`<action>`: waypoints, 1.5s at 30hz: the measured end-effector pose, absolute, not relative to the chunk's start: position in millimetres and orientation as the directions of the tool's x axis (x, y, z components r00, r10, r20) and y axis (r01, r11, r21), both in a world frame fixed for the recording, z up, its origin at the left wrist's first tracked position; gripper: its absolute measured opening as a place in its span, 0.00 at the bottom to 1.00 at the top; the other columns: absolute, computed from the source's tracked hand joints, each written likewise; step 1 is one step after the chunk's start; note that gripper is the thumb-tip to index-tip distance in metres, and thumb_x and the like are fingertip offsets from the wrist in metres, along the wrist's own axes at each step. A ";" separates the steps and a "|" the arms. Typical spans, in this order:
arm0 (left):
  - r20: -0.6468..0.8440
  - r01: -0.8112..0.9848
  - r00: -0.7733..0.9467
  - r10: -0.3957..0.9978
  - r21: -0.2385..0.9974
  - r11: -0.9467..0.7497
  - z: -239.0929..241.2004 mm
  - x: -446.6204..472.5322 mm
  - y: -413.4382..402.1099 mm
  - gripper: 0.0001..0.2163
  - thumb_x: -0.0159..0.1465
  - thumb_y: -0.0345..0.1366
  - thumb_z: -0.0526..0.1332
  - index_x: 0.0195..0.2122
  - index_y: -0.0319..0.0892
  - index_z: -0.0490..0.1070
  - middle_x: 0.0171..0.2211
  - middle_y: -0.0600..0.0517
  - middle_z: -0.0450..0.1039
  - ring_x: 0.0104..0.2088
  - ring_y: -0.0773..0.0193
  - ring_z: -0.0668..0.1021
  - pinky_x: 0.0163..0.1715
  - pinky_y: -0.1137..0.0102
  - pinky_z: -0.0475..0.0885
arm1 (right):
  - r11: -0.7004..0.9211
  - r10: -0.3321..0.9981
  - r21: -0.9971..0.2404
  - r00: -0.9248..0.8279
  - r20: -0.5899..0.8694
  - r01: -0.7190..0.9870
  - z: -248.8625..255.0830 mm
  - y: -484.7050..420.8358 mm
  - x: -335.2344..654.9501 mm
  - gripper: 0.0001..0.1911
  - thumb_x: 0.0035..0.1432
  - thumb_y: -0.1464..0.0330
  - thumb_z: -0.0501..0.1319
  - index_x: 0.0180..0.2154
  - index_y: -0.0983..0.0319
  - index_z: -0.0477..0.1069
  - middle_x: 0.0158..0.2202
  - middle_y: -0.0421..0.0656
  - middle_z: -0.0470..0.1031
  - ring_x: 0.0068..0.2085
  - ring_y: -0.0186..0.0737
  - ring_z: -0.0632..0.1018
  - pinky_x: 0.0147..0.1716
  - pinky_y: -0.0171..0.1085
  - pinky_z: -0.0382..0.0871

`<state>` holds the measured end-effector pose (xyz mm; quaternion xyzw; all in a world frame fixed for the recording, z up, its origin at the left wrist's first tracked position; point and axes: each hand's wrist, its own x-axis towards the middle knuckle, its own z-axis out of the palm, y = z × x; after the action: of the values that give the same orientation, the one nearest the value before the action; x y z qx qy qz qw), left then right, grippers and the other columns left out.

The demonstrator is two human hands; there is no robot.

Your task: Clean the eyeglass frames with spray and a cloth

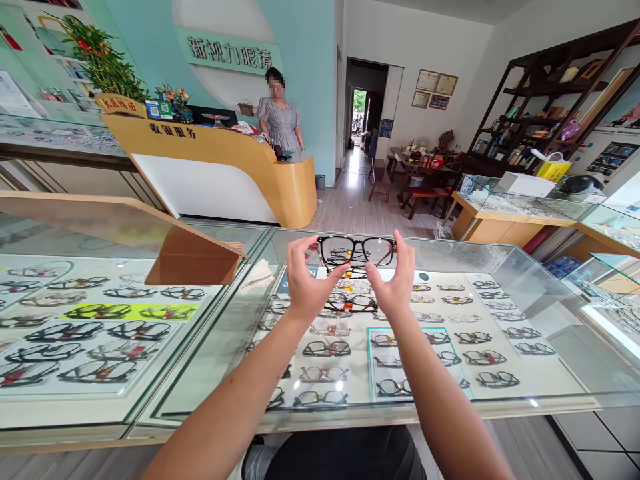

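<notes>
A pair of black-framed glasses [356, 251] is held up in front of me above a glass display case [505, 257]. My left hand [306, 280] pinches the frame's left end between thumb and fingers. The frame's right end sits in the same kind of pinch from my right hand [395, 280]. Both lenses face away from me, level, with the temples hidden behind my hands. Under the glass lie several rows of other glasses [327, 348] on a pale tray.
A second glass case [100, 320] with several frames stands at the left, with a wooden board [125, 223] on top. Behind a yellow reception counter [215, 150] stands a person [279, 113]. More cases [525, 200] and dark shelves [550, 93] line the right.
</notes>
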<state>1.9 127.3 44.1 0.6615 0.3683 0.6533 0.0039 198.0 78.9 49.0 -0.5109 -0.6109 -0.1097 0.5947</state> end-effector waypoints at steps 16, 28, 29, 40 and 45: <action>0.761 0.364 -0.051 0.647 0.618 -0.697 37.8 -0.1 135.7 0.38 0.62 0.58 0.76 0.67 0.47 0.65 0.62 0.40 0.72 0.59 0.48 0.79 0.60 0.52 0.76 | 0.466 0.407 -0.418 0.230 0.884 0.780 45.2 82.1 195.4 0.42 0.68 0.49 0.68 0.74 0.56 0.58 0.63 0.58 0.73 0.63 0.60 0.76 0.62 0.64 0.75; 0.869 0.429 -0.003 0.495 0.448 -0.784 42.9 -3.8 137.0 0.36 0.64 0.56 0.76 0.67 0.45 0.68 0.62 0.37 0.74 0.62 0.45 0.78 0.56 0.52 0.79 | 0.486 0.673 -0.841 0.511 0.534 0.239 50.3 88.9 201.1 0.26 0.74 0.49 0.58 0.57 0.61 0.79 0.60 0.54 0.82 0.60 0.52 0.82 0.64 0.55 0.76; 0.868 0.434 0.000 0.496 0.447 -0.782 42.4 -3.7 137.0 0.36 0.64 0.55 0.76 0.67 0.45 0.68 0.62 0.37 0.74 0.62 0.45 0.78 0.56 0.52 0.79 | 0.485 0.699 -0.852 0.499 0.512 0.195 51.5 89.3 201.7 0.26 0.74 0.48 0.59 0.56 0.61 0.80 0.60 0.54 0.83 0.60 0.52 0.83 0.64 0.54 0.76; 0.854 0.433 0.023 0.520 0.460 -0.775 37.0 -3.0 141.9 0.36 0.64 0.56 0.77 0.67 0.45 0.68 0.61 0.39 0.76 0.62 0.46 0.79 0.57 0.53 0.79 | 0.495 0.854 -0.815 0.345 0.391 -0.301 54.5 91.5 199.1 0.23 0.72 0.49 0.63 0.51 0.60 0.84 0.56 0.52 0.87 0.56 0.53 0.87 0.60 0.51 0.81; 0.855 0.413 0.028 0.518 0.462 -0.785 35.9 -3.0 141.3 0.36 0.64 0.54 0.77 0.67 0.46 0.68 0.62 0.39 0.76 0.62 0.47 0.79 0.57 0.54 0.79 | 0.439 0.894 -0.786 0.305 0.330 -0.436 57.7 90.6 197.7 0.23 0.68 0.48 0.67 0.48 0.59 0.86 0.54 0.49 0.88 0.56 0.53 0.88 0.62 0.51 0.80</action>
<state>-3.0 141.3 35.9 0.7158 0.3250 0.6166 0.0424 197.7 90.6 57.7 -0.2926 -0.3907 0.4416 0.7528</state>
